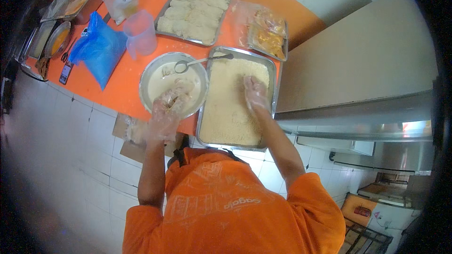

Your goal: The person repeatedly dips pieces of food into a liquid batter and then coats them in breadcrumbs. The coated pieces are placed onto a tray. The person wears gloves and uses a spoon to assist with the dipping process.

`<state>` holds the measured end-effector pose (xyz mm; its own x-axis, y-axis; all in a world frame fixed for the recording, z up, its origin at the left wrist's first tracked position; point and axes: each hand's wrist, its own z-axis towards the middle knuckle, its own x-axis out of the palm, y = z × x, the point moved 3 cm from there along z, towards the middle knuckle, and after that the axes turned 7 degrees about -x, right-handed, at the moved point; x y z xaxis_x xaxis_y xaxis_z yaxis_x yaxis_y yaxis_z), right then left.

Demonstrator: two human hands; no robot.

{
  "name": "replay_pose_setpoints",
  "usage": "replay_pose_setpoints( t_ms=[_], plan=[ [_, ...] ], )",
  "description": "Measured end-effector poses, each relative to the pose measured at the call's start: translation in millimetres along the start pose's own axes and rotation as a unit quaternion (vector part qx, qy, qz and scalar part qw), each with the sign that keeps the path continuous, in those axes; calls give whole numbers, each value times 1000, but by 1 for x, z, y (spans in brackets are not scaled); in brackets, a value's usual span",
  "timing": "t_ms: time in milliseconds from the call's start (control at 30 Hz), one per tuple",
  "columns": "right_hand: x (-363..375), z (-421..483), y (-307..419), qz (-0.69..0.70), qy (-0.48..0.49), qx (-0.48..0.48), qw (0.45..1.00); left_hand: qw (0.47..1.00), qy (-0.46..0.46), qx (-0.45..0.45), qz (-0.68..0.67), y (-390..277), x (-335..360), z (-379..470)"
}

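My left hand (168, 107), in a clear plastic glove, reaches over the near side of a round metal bowl (142, 93) of pale batter. Its fingers are bent around a batter-coated piece of food (183, 86), probably meat. A spoon or ladle (203, 61) with a round end lies across the bowl's far rim and the tray beside it. My right hand (255, 93), gloved too, is over the right part of a deep metal tray (200, 120) of breadcrumbs (229, 95); it holds nothing that I can see.
Behind stands a tray (220, 31) of breaded pieces. A smaller tray (286, 47) with bagged yellow-coated food is at the back right. Leftward are a plastic jug (141, 35), a blue bag (102, 49), a phone (66, 73) and scissors (65, 54). A large metal-edged cabinet (346, 63) borders the table's right side.
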<state>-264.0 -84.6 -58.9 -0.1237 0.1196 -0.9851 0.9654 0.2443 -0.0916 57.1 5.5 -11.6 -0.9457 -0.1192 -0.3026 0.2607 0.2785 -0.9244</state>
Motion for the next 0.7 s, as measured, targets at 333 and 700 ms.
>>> replay_pose_setpoints(
  t_ms=[333,700],
  plan=[
    [8,14,-29,326,75,-51,941,974,97,22,-202,-30,8,-12],
    [-174,-48,0,215,79,84,970,987,52,18,-154,-5,2,-7]
  ],
)
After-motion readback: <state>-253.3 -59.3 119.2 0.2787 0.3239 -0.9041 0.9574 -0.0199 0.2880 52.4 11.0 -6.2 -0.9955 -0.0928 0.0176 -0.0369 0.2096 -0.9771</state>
